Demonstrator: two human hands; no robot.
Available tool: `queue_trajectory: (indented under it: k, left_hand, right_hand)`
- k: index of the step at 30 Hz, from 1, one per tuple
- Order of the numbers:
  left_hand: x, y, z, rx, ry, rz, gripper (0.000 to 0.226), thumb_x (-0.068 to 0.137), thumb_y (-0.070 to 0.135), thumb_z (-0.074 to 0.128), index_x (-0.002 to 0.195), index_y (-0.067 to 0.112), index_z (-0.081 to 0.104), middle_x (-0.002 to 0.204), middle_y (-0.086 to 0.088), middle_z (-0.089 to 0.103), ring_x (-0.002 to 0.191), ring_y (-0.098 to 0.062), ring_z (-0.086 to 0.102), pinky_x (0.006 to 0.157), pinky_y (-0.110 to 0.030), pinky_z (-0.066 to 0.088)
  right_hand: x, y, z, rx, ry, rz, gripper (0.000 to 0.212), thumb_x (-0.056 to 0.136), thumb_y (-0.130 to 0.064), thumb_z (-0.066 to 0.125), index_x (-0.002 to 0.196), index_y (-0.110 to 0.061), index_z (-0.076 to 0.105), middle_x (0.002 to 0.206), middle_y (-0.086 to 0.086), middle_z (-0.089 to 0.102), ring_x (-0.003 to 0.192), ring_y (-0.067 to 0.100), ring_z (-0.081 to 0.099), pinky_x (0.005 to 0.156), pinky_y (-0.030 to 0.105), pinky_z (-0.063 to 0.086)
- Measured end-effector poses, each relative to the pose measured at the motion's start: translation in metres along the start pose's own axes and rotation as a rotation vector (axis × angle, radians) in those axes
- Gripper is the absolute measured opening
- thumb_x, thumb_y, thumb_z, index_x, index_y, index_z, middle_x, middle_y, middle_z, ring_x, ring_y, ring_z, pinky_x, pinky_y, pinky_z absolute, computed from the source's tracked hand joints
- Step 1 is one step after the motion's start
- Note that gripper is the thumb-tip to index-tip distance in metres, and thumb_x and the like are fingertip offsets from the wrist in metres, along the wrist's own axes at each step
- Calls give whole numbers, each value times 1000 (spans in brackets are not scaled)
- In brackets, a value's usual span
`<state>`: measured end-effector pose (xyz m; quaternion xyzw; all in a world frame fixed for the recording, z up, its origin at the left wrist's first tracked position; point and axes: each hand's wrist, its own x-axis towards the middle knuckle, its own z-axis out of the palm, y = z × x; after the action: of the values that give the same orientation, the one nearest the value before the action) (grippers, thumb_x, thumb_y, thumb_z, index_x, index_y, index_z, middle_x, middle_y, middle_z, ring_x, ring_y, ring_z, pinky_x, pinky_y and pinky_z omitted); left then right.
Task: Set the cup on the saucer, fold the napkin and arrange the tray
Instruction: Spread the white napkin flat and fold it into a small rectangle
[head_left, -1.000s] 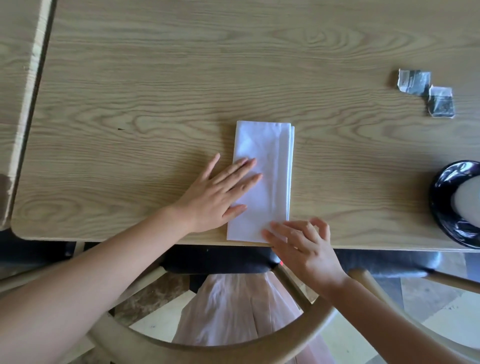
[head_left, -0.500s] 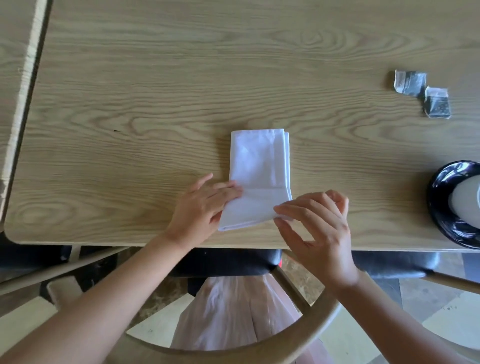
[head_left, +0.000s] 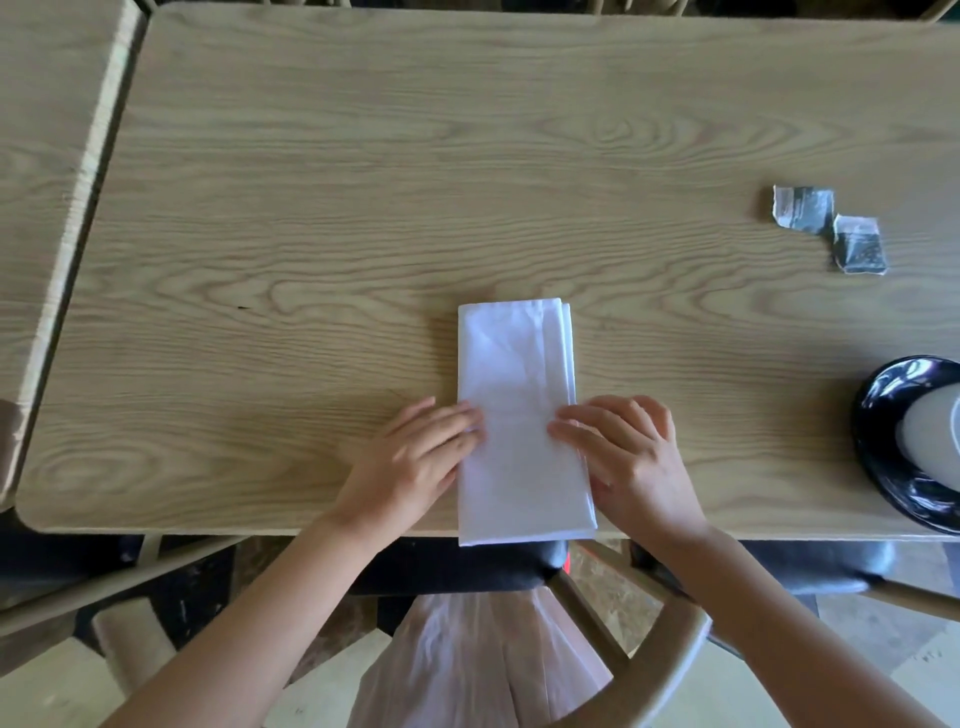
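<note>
A white napkin (head_left: 519, 415), folded into a long narrow strip, lies flat on the wooden table (head_left: 311, 234); its near end hangs slightly over the front edge. My left hand (head_left: 415, 462) holds its left edge with the fingertips on the cloth. Opposite it, my right hand (head_left: 628, 457) curls its fingers over the right edge; both thumbs are hidden. A white cup (head_left: 935, 447) stands on a black saucer (head_left: 878, 410), cut off by the right border. No tray is in view.
Two small grey sachets (head_left: 802, 208) (head_left: 860, 244) lie at the back right. A second wooden table (head_left: 47, 156) adjoins on the left across a narrow gap. A curved wooden chair back (head_left: 654, 670) sits below the table's front edge.
The napkin's near end, lifted half a second ago, now lies flat again and reaches past the table edge. Both hands have moved to the strip's two long sides.
</note>
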<state>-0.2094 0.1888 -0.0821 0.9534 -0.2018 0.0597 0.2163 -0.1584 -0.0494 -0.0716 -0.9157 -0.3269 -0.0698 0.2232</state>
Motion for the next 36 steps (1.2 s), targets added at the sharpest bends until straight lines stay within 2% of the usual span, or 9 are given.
queue_trajectory:
  k: [3,6,9,15,19,26,30,33,36]
  left_hand:
    - [2,-5,-2,-44,24,-4,33,72,-8,68,101,6,71,115,-8,67,110,-19,61,96,-40,48]
    - [7,-5,-2,-131,140,-86,22,83,3,52,95,5,71,102,-6,72,98,-15,65,86,-33,48]
    - [17,7,5,-204,292,-313,18,84,16,52,93,5,65,80,-7,72,77,-12,59,73,-25,45]
    - [43,28,20,-240,508,-667,12,86,12,59,92,4,64,73,-4,67,66,-15,60,66,-27,41]
    - [54,33,26,-91,503,-766,7,86,10,58,89,7,64,70,-2,66,68,-24,58,68,-25,25]
    - [54,32,31,58,418,-881,7,84,17,60,90,14,64,78,1,67,79,-27,55,70,-33,28]
    - [53,32,29,50,390,-886,24,84,18,59,107,13,61,91,-5,65,88,-31,58,75,-40,35]
    - [53,26,25,116,335,-720,50,87,20,49,135,11,42,137,-12,49,124,-30,47,95,-48,36]
    - [64,13,22,177,174,-409,59,90,25,36,145,12,20,154,-4,16,142,-18,11,111,-52,11]
  right_hand:
    - [0,2,0,6,-8,-7,32,66,-2,76,95,-16,73,100,-4,71,88,20,60,82,37,38]
    - [6,-2,1,109,8,204,29,62,2,77,86,-12,72,74,-10,67,72,10,49,79,32,30]
    - [15,-10,4,206,74,440,11,73,-18,70,70,-13,60,57,-19,42,61,9,39,74,30,25]
    - [26,-25,22,256,204,722,20,83,-31,64,71,-16,59,54,-17,45,68,18,49,68,30,19]
    - [30,-27,31,208,221,776,19,83,-30,64,73,-14,61,65,-4,60,70,22,52,68,28,16]
    - [34,-22,32,194,231,786,18,82,-33,65,77,-16,65,65,-4,65,69,19,56,71,27,19]
    - [38,-23,30,180,235,788,17,81,-33,67,78,-17,65,65,-6,61,70,20,57,70,27,19]
    - [44,-22,26,6,253,672,35,75,-27,70,109,-18,61,92,-1,63,91,24,53,75,31,25]
    - [58,-22,27,-126,70,377,62,80,-11,49,140,-15,34,144,9,42,135,24,33,106,44,27]
